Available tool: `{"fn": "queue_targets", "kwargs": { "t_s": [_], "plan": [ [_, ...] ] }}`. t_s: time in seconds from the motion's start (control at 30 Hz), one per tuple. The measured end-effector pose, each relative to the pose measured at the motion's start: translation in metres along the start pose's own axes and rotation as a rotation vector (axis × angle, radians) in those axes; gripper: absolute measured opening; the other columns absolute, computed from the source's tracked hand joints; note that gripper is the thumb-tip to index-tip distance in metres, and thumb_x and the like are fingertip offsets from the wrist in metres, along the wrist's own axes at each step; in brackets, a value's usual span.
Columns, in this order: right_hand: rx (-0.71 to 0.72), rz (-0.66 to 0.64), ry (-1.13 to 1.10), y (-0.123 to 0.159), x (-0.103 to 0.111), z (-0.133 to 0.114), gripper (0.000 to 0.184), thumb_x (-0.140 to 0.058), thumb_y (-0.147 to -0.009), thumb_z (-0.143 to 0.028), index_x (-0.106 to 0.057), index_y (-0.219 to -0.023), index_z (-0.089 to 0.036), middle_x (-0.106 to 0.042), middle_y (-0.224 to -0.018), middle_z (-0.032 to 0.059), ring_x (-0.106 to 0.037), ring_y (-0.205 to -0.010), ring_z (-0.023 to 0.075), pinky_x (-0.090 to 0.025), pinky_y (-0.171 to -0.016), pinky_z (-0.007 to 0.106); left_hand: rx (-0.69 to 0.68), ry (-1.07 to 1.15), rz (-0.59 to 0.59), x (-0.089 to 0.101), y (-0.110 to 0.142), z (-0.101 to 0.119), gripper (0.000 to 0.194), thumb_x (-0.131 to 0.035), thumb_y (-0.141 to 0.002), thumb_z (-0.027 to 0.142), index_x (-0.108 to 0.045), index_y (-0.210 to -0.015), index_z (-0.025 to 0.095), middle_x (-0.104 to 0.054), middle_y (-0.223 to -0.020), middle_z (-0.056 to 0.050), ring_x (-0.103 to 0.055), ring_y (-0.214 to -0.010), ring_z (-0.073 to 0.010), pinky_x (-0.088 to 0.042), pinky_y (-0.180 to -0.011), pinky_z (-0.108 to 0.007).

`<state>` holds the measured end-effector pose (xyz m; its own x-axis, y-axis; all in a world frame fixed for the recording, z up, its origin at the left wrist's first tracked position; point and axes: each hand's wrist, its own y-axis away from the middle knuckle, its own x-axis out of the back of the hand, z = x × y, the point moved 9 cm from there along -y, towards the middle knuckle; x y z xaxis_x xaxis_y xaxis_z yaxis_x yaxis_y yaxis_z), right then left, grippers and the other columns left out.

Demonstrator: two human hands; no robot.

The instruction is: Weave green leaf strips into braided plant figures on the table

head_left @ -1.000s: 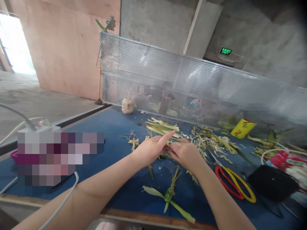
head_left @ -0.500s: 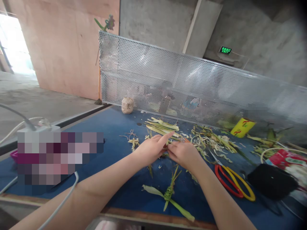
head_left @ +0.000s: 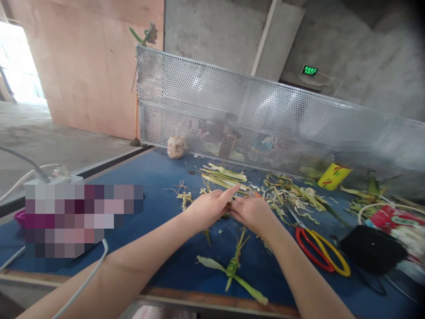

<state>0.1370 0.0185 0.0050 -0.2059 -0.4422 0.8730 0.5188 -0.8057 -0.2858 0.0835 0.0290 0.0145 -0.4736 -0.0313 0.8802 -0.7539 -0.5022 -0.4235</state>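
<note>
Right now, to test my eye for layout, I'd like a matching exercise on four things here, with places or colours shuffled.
1. left hand
2. scissors
3. knotted leaf piece
4. pale lump

A. by the near edge of the table
B. close to the mesh screen
C. one red handle, one yellow
D. beside the right hand

Pairs: 1-D, 2-C, 3-A, 4-B

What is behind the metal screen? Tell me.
Through the holes of the metal screen, a person shows dimly, with a blue thing further right. The screen veils the rest; I cannot tell what the blue thing is.
</note>
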Motion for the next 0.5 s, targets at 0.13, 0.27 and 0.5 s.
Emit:
{"fn": "queue_targets", "kwargs": {
  "t_s": [0.13,0.27,0.5],
  "plan": [
    [0.001,-0.017,0.006,-0.0003,-0.0020,0.0014,0.021,-0.043,-0.086,-0.028,-0.062,-0.092,-0.021,-0.067,-0.080,0.0043,-0.062,-0.067,0.0152,-0.034,-0.053,0.023,0.001,-0.018,-0.007,-0.0013,-0.0006,-0.0012,0.062,-0.042,-0.079,0.011,-0.018,-0.135,0.018,-0.060,-0.099,-0.009,-0.056,-0.094,-0.0209,-0.047,-0.077,-0.032],
    [-0.009,0.000,-0.013,0.0011,0.0014,0.0029,0.020,-0.044,-0.086,-0.026,-0.062,-0.088,-0.020,-0.067,-0.080,0.0042,-0.061,-0.070,0.0152,-0.035,-0.056,0.022,0.005,-0.023,-0.006,-0.0007,-0.0012,-0.0026,0.061,-0.042,-0.079,0.012,-0.020,-0.135,0.018,-0.060,-0.097,-0.008,-0.056,-0.092,-0.0200,-0.047,-0.076,-0.032],
    [-0.029,0.014,-0.132,0.0033,0.0024,0.0086,0.020,-0.043,-0.085,-0.024,-0.063,-0.089,-0.022,-0.068,-0.084,0.0028,-0.061,-0.072,0.0138,-0.035,-0.056,0.022,0.062,-0.063,-0.046,-0.0011,-0.0024,-0.0054,0.058,-0.043,-0.080,0.015,-0.021,-0.134,0.015,-0.060,-0.093,-0.009,-0.057,-0.088,-0.0201,-0.047,-0.075,-0.031]
  ]
}}
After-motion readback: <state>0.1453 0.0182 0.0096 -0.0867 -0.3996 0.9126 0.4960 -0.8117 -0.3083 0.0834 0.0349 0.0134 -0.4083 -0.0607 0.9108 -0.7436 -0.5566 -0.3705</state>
